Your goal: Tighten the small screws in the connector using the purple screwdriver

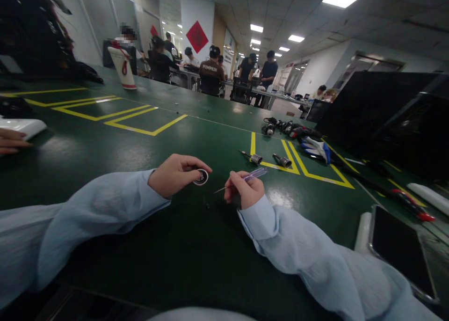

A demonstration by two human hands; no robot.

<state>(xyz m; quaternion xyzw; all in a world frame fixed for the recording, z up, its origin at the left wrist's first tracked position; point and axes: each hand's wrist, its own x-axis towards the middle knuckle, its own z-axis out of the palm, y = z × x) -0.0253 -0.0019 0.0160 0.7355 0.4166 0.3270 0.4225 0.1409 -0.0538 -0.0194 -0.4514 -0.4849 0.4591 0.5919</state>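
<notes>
Between the thumb and fingers of my left hand (178, 174) is a small round part (201, 177) with a pale rim and dark middle. My right hand (243, 188) grips a screwdriver (257, 173) by its clear purplish handle; the thin shaft points left, toward the round part, without touching it. A small dark piece (206, 203) lies on the green table (182, 251) below and between the hands. Beyond my right hand, two metal cylinders with thin shafts, one at the left (256, 159) and one at the right (282, 160), lie near yellow tape lines.
Dark cylindrical parts (270, 128) and a white-blue glove (315, 149) lie at the back right. A red-handled tool (414, 205) and a phone (400, 246) are at the right. A cup (122, 68) stands at the back left. Another person's hand (13, 141) rests at the left edge.
</notes>
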